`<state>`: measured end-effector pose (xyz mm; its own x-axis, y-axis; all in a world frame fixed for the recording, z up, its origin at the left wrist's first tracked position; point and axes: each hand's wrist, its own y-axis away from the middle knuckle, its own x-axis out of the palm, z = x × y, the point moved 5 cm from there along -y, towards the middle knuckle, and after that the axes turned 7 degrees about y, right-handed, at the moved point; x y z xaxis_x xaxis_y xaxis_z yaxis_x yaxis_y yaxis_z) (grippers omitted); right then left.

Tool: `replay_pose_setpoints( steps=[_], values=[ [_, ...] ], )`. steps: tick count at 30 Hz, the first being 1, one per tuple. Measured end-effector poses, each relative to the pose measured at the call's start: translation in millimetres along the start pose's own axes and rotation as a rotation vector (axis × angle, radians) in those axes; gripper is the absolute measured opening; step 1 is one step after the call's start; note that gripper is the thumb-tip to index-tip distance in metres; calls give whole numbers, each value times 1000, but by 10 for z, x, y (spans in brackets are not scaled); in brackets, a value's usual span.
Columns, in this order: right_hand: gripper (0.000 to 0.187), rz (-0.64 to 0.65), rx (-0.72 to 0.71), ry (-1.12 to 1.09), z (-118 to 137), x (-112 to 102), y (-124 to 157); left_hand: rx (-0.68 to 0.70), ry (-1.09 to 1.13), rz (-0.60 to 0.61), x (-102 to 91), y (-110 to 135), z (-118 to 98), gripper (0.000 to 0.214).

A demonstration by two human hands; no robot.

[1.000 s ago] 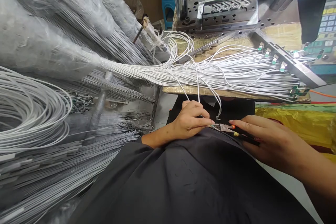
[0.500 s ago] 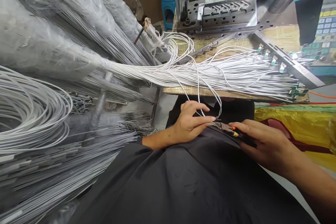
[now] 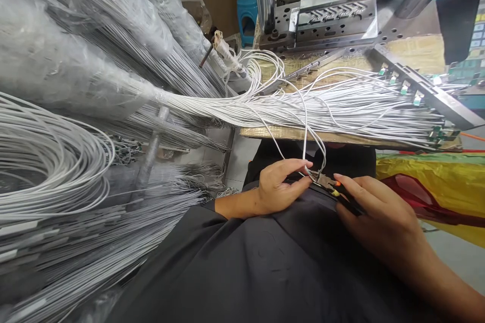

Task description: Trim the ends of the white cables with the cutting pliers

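Low in the frame a dark apron (image 3: 273, 257) fills the foreground. Above it, at centre, the left hand (image 3: 278, 189) has its fingers (image 3: 299, 164) pinched on thin white wires (image 3: 308, 136) that loop down from the tabletop (image 3: 341, 136). Just right, the right hand (image 3: 379, 212) has its fingers clenched around small pliers (image 3: 331, 185), whose tip meets the wire ends. Little open room lies between hands and tabletop edge. Further up, a wire bundle (image 3: 341, 106) crosses the tabletop; a metal press (image 3: 333, 15) stands behind.
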<state>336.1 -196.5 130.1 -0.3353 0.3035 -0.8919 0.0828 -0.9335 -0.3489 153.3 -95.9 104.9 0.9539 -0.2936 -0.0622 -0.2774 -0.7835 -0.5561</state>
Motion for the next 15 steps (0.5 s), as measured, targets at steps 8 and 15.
replay_pose_setpoints(
  steps=[8, 15],
  values=[
    [44, 51, 54, -47, 73, 76, 65, 209, -96, 55, -43, 0, -53, 50],
    [46, 83, 69, -85, 133, 37, 15, 204, -112, 48, -46, 14, -85, 58]
  ],
)
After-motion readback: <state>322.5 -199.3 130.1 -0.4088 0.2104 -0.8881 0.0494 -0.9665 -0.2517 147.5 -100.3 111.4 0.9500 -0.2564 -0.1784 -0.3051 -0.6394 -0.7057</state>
